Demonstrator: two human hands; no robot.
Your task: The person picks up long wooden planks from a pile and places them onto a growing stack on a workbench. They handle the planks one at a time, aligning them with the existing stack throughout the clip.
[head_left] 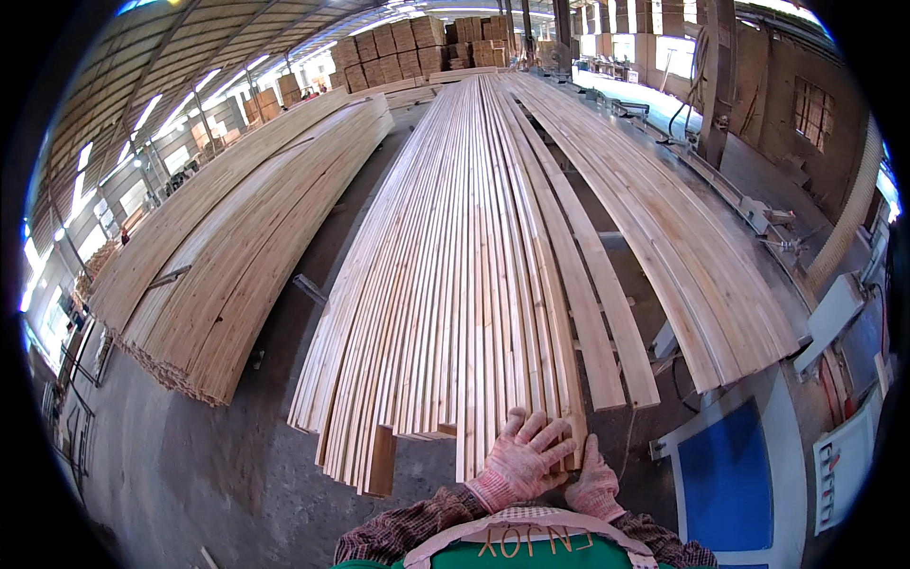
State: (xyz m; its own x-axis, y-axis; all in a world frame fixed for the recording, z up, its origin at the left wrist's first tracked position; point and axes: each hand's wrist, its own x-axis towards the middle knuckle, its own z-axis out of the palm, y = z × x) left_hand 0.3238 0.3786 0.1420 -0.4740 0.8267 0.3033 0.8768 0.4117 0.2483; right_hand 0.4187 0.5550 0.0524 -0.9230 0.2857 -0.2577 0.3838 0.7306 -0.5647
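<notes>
A wide row of long, pale wooden boards [474,284], many standing on edge, runs away from me. Over the near ends at its right side lies my left hand [526,457], in a pinkish-white work glove, its fingers spread across the top edges. My right hand [595,484], gloved alike, rests against the outer side of the row's rightmost board. Its visible fingers stretch forward, and its thumb side is partly covered by the left hand. The near board ends are uneven, with a gap left of my left hand.
Two flat boards [607,313] lie apart, right of the row. Beyond them is another layer of planks [682,256]; a big plank stack [237,237] is at left. A blue-and-white panel [725,474] stands at lower right. Stacked timber bundles [389,52] are far back.
</notes>
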